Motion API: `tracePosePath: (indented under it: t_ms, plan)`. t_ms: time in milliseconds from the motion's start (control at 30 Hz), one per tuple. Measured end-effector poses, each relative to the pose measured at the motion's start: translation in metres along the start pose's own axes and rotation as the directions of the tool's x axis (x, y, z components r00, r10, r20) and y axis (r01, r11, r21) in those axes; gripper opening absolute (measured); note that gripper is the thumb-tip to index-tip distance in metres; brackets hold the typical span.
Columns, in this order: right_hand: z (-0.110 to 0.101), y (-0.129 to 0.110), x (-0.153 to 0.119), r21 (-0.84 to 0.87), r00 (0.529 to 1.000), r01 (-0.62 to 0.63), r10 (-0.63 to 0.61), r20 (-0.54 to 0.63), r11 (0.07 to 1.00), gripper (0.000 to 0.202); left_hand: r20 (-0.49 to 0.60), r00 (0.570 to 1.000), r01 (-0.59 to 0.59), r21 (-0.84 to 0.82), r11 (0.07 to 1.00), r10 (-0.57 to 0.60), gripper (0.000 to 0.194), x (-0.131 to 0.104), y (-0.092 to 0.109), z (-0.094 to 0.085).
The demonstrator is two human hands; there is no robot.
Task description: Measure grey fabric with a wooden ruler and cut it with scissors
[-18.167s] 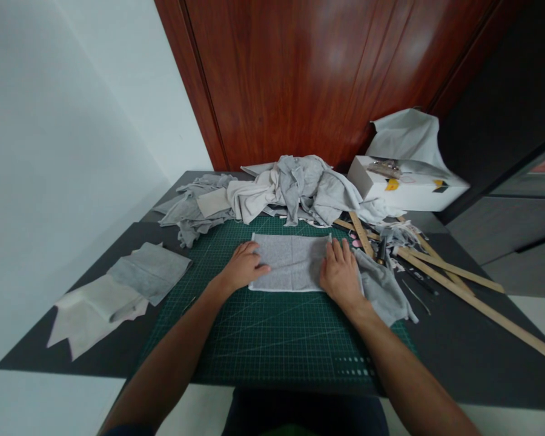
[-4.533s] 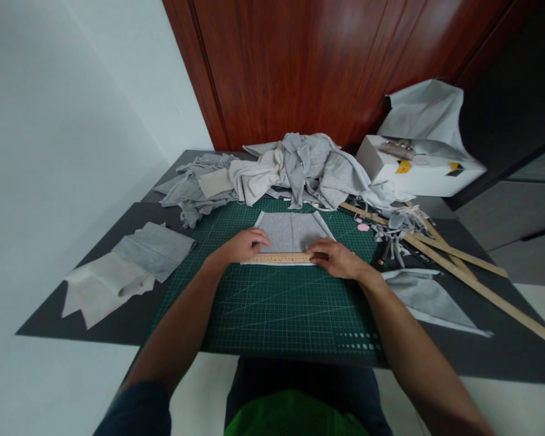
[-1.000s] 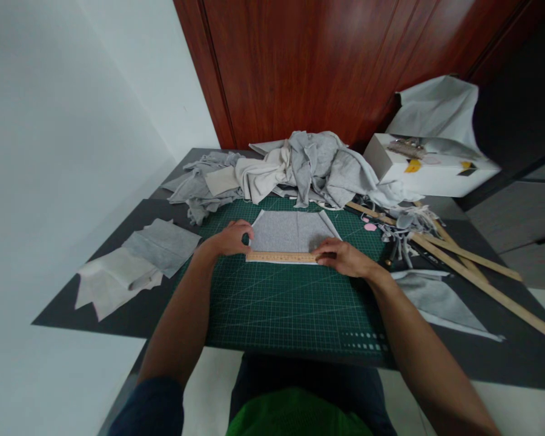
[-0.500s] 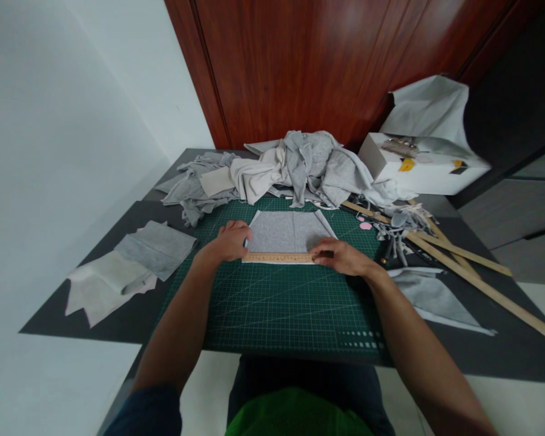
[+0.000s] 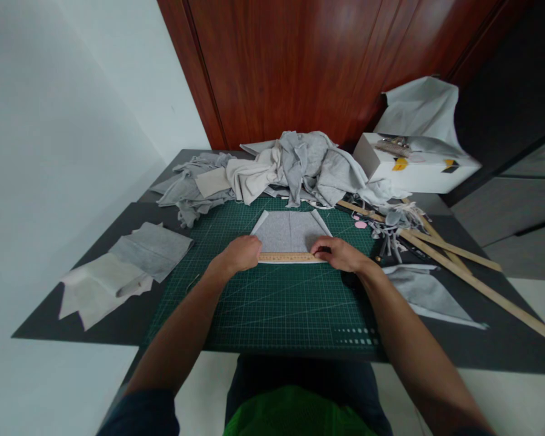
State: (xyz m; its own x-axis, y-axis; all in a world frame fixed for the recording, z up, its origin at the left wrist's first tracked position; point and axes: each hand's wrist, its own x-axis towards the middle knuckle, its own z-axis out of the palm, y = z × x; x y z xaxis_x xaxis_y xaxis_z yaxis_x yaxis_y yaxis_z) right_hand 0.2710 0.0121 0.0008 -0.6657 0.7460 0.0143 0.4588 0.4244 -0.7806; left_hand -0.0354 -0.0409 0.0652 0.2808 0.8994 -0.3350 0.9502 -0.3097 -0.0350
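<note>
A wooden ruler (image 5: 286,257) lies along the near edge of a grey piece of fabric (image 5: 288,231), whose slanted sides show pale folded edges. Both rest on a green cutting mat (image 5: 281,309). At the left end of the ruler, my left hand (image 5: 243,252) is closed, its fingers curled over the ruler and the fabric edge; the fingertips are hidden. My right hand (image 5: 340,253) pinches the ruler's right end, thumb and fingers bent close together. A thin pale strip of the fabric shows on the near side of the ruler.
Crumpled grey and cream cloths (image 5: 295,166) lie in a heap at the back. Flat fabric pieces (image 5: 152,248) are on the left. To the right are long wooden strips (image 5: 476,284), tangled cords (image 5: 399,221), a folded grey piece (image 5: 429,293) and a white box (image 5: 418,166).
My left hand has moved slightly right and turned, its fingers now closing over the ruler's left end. My right hand stays at the right end. The view has shifted a little.
</note>
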Motion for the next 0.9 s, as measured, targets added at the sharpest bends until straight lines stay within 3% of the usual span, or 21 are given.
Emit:
tracePosePath:
  t_ms: [200,333,433,667,833,900]
  plan:
    - [0.001,-0.001,0.002,0.001,1.000,-0.007,0.007,-0.004,1.000,0.013,-0.116,0.993,0.006,-0.009,1.000,-0.007,0.031,-0.015,0.033,0.004]
    - [0.002,0.002,0.003,0.009,1.000,-0.024,0.024,-0.012,1.000,0.012,-0.171,0.985,-0.001,-0.081,0.997,-0.013,0.052,-0.032,0.069,0.015]
    - [0.002,0.002,0.003,0.010,1.000,-0.024,0.024,-0.013,1.000,0.012,-0.173,0.979,0.097,-0.095,0.991,-0.112,0.062,-0.039,0.086,0.026]
    - [-0.004,0.003,0.002,-0.010,1.000,0.001,-0.001,-0.022,1.000,0.016,-0.192,0.963,0.167,-0.120,0.979,-0.188,0.066,-0.036,0.094,0.044]
    - [-0.017,0.023,-0.007,-0.158,0.968,0.011,-0.050,-0.246,0.987,0.029,-0.241,0.954,0.156,-0.100,0.983,-0.176,0.067,-0.036,0.095,0.045]
    - [-0.023,0.032,-0.013,-0.241,0.959,0.011,-0.078,-0.271,0.971,0.035,-0.264,0.953,0.131,-0.097,0.987,-0.152,0.064,-0.036,0.094,0.045]
